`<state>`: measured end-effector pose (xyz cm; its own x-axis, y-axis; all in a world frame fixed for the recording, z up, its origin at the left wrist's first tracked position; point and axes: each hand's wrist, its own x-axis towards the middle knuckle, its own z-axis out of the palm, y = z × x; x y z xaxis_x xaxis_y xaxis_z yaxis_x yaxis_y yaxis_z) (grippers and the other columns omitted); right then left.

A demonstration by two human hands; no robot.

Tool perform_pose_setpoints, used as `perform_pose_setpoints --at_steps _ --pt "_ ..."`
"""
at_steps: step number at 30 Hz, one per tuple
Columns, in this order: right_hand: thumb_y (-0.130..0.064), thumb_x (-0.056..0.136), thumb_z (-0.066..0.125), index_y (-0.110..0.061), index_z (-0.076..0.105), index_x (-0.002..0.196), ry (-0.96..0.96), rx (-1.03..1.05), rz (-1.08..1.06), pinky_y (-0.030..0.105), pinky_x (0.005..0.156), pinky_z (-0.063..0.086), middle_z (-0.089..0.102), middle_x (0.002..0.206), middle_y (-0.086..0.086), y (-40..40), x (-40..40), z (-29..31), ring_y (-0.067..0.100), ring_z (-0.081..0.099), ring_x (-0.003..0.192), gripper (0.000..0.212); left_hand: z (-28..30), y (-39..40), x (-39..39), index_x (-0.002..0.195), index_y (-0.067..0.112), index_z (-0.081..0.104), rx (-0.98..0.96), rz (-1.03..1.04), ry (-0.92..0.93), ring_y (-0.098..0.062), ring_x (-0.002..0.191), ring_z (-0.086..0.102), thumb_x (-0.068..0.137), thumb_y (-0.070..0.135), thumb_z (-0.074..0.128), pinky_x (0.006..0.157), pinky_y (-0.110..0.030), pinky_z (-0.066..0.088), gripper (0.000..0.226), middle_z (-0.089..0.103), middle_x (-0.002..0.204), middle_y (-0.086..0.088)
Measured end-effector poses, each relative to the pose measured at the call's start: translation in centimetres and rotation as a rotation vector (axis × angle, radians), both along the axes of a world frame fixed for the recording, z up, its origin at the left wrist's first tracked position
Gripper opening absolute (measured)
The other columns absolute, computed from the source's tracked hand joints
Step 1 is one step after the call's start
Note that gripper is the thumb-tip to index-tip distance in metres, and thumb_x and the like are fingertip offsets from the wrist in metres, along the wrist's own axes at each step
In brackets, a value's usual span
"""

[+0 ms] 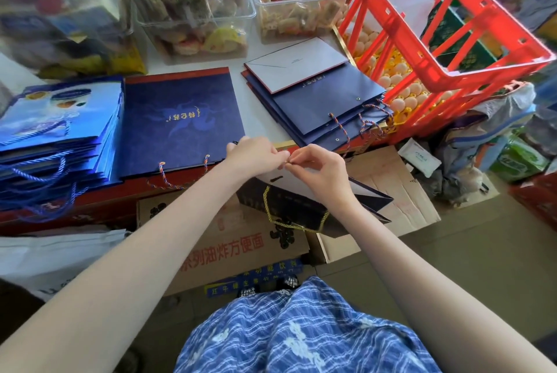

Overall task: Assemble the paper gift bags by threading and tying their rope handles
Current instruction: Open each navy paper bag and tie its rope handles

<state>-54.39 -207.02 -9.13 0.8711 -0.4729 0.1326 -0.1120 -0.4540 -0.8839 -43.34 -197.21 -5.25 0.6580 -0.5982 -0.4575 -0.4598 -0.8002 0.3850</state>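
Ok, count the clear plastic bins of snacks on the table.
3: a large one at far left, a second in the middle behind the dark blue bag, a third beside the red crate. More may sit out of frame.

White table (265, 119): beyond the pinch, 1 dark blue bag (180, 122) lies flat; left of it, a stack of light blue bags (57, 131); right, a fanned navy stack (319, 101). Clear snack bins (193, 8) stand farther back.
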Motion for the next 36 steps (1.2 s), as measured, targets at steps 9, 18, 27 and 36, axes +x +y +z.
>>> perform_pose_setpoints --at_steps 9,18,27,36 --pt "-0.017 0.08 0.073 -0.006 0.065 0.087 0.121 0.051 -0.071 0.036 0.071 0.056 0.067 0.078 0.004 -1.3 -0.2 0.3 0.015 0.062 0.07 0.015 -1.5 -0.2 -0.6 0.096 0.014 0.07 -0.354 0.056 -0.028 -0.021 0.095 0.052 0.086 0.036 0.063 0.084 -0.034 0.042 0.025 0.054 0.088 -0.001" --pt "-0.007 0.089 0.061 -0.011 0.073 0.104 0.159 -0.124 -0.043 0.009 0.071 0.042 0.058 0.085 -0.004 0.1 1.8 0.7 0.002 0.051 0.07 0.02 -3.4 2.7 -1.3 0.083 0.004 0.065 -0.596 -0.244 -0.458 -0.029 0.067 0.058 0.079 0.01 0.067 0.062 -0.028 0.039 0.007 0.061 0.078 -0.01" --pt "-0.004 0.084 0.065 -0.006 0.074 0.097 0.199 -0.263 0.082 0.027 0.078 0.049 0.067 0.092 0.009 -0.3 1.5 1.1 0.013 0.056 0.079 0.016 -3.2 2.7 -1.4 0.088 0.012 0.073 -0.605 0.026 -0.311 -0.02 0.087 0.058 0.083 0.019 0.068 0.073 -0.028 0.04 0.01 0.065 0.087 -0.004" --pt "0.004 0.082 0.063 -0.004 0.071 0.086 0.115 -0.2 0.016 0.025 0.077 0.054 0.068 0.087 0.009 -0.6 1.6 0.4 0.018 0.064 0.078 0.012 -3.0 2.1 0.0 0.096 0.013 0.073 -0.52 -0.069 -0.057 -0.017 0.096 0.052 0.087 0.026 0.064 0.084 -0.027 0.038 0.019 0.066 0.099 -0.001"
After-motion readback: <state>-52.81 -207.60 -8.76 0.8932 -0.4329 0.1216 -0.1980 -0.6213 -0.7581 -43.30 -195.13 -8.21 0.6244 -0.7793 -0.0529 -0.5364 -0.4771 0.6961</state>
